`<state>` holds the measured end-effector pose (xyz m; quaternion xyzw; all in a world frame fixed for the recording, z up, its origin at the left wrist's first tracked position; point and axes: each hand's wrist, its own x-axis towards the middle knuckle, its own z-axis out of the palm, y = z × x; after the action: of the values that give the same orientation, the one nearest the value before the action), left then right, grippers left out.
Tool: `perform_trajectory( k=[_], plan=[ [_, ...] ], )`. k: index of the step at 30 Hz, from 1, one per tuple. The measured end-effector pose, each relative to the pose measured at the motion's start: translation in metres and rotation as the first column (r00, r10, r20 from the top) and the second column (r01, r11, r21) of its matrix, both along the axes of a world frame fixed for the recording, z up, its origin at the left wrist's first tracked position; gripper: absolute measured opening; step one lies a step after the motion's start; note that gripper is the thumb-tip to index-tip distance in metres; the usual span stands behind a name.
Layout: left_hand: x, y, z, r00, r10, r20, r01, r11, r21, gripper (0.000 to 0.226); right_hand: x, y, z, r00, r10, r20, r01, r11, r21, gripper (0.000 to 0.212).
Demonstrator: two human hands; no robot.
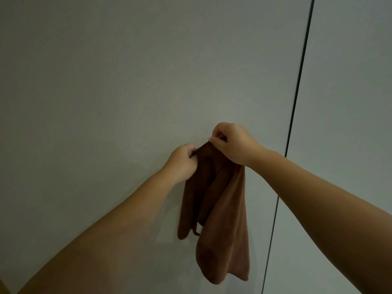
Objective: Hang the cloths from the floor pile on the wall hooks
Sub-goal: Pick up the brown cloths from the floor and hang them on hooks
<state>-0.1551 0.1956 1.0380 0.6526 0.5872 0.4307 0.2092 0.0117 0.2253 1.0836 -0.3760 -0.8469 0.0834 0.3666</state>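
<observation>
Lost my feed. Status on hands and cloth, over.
Left hand and right hand both pinch the brown cloth at its top, against the wall. Hook hidden. Nothing in the way.

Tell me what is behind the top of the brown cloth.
Behind the brown cloth only the grey wall shows. The left hand and right hand pinch its top edge against that wall. Any hook there is covered by cloth and fingers, so none can be seen.

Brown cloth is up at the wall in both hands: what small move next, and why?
Probably ease the pinched top edge against the wall and feel for the hook. The left hand and right hand hold the brown cloth bunched at its top, and no hook shows.
</observation>
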Motion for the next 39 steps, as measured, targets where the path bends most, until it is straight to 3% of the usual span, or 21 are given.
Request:
perform_trajectory(
  k=[6,11,14,18,25,27,29,32,39],
  plan=[
    [-0.022,0.007,0.022,0.974,-0.004,-0.227,0.005,1.000,0.001,0.033,0.007,0.008,-0.003,0.947,0.022,0.320,0.026,0.989,-0.147,0.018],
    [-0.036,0.008,0.041,0.986,0.001,-0.166,0.001,1.000,0.017,0.038,0.012,0.019,-0.018,0.900,-0.050,0.433,0.163,0.960,-0.229,0.026],
    [-0.047,0.006,0.046,0.986,0.021,-0.166,-0.018,1.000,0.021,0.038,0.017,0.026,-0.026,0.939,-0.057,0.339,0.168,0.937,-0.307,0.021],
    [-0.059,0.007,0.041,0.983,0.061,-0.175,-0.061,0.998,0.005,0.036,0.017,0.026,-0.030,0.997,-0.071,-0.006,0.059,0.866,-0.497,0.021],
    [-0.075,0.016,0.008,0.938,-0.010,-0.346,-0.080,0.966,-0.246,0.026,0.002,0.017,-0.023,0.995,-0.044,-0.090,0.006,0.922,-0.387,0.031],
    [-0.072,0.015,-0.004,0.959,-0.027,-0.283,-0.063,0.951,-0.303,0.030,-0.002,0.014,-0.018,0.994,-0.011,-0.110,-0.033,0.921,-0.387,0.031],
    [-0.063,0.013,-0.012,0.993,-0.046,-0.112,0.007,0.944,-0.329,0.035,-0.007,0.012,-0.015,0.992,0.007,-0.122,-0.053,0.924,-0.378,0.030],
    [-0.044,0.007,-0.018,0.986,-0.142,0.091,0.165,0.928,-0.333,0.022,-0.012,0.009,-0.013,0.992,0.009,-0.129,-0.056,0.930,-0.363,0.030],
    [-0.009,0.013,-0.023,0.947,-0.230,0.225,0.280,0.935,-0.219,0.021,-0.008,0.005,-0.013,0.991,0.030,-0.128,-0.077,0.925,-0.372,0.030]
  ],
)
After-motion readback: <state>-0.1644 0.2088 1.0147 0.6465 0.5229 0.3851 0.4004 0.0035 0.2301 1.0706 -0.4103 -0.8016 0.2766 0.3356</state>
